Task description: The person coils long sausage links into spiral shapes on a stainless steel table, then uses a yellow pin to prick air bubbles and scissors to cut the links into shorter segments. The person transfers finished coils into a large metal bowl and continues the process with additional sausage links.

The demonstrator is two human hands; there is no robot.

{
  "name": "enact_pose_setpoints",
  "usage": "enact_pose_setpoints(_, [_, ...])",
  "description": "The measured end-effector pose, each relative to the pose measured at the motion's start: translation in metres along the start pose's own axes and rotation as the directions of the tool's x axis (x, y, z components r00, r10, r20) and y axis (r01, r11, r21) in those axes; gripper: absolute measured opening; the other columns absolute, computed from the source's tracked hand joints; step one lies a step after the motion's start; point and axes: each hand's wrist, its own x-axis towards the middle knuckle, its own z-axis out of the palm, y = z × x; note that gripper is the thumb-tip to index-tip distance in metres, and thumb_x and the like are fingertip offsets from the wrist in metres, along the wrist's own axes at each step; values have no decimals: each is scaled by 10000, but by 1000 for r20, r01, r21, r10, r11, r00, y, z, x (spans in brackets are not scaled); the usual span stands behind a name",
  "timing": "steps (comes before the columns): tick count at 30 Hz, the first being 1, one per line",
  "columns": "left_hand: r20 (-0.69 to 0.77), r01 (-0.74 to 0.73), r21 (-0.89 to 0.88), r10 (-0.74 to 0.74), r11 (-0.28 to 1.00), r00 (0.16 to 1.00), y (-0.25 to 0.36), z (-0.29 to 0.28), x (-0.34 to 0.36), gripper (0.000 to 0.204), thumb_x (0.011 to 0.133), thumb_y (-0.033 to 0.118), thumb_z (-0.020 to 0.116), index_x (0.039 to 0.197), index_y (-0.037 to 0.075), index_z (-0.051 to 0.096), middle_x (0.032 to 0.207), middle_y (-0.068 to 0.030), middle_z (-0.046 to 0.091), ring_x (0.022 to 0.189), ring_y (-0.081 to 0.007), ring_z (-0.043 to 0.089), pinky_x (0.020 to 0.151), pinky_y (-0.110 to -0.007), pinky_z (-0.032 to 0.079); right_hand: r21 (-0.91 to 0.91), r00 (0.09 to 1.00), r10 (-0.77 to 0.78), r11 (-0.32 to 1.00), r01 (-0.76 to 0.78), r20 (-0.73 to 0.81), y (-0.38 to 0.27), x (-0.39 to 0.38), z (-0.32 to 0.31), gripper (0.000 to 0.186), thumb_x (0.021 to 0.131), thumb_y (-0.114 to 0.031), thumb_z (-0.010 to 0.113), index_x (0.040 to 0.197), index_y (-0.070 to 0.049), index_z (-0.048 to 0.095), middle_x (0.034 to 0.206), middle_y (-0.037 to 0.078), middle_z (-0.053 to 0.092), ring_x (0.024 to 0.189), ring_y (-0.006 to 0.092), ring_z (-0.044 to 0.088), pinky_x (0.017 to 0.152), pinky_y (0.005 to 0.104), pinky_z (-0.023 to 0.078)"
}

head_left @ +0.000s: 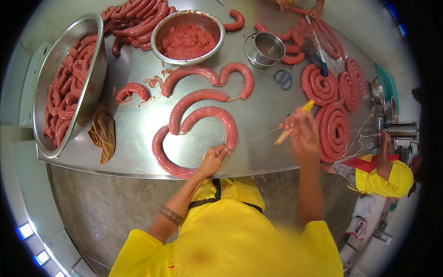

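Note:
My left hand (214,159) is closed in a pinch on the end of a raw sausage link (213,112) near the table's front edge. A thin string (258,137) runs from that end to my right hand (302,131). That hand is closed round a slim yellow tool (308,105); its exact kind is unclear and the fingers are slightly blurred. Linked to the left, another curved sausage (159,150) bends along the edge. Beyond lie more curved links (191,74) and a short sausage piece (133,92).
A large steel bowl of sausages (99,60) stands left beside a brown cloth (102,134). Behind are a bowl of red meat (219,41), a steel pot (267,63) and blue scissors (283,80). Coiled sausages (332,131) lie right. Co-workers' hands (315,13) and a person in yellow (387,177) show.

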Motion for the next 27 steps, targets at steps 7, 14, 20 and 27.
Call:
enact_pose_setpoints(7, [149,264,-924,-376,276,914,-5,-8,3,237,1066,138,429,984,58,636,886,-73,646,699,-137,605,566,-275,479,-491,544,836,443,-750,-76,9,-138,-72,215,1074,-216,437,1132,-31,531,901,51,653,766,98,564,669,276,487])
enact_pose_setpoints(14, [-306,-92,743,458,664,834,8,4,-17,217,963,122,607,1126,-18,637,1457,-277,433,1262,-359,537,826,-410,549,-848,933,322,440,-296,-159,101,-32,0,155,957,-108,575,1068,-38,494,800,151,611,775,350,620,711,438,499])
enact_pose_setpoints(20, [-455,-159,45,162,986,875,2,0,-16,160,934,162,621,1019,43,686,926,-135,582,832,-271,561,746,-443,470,-664,728,252,659,354,638,118,17,72,168,909,-99,600,1052,-19,558,978,228,650,980,448,602,800,501,475])
enact_pose_setpoints(27, [-319,74,663,192,745,928,-19,41,4,177,994,195,552,969,30,611,681,-187,644,580,-413,604,586,-462,501,-348,966,-213,903,252,147,-52,-3,13,106,1000,-153,555,1069,-90,605,890,34,572,885,159,557,844,318,487])
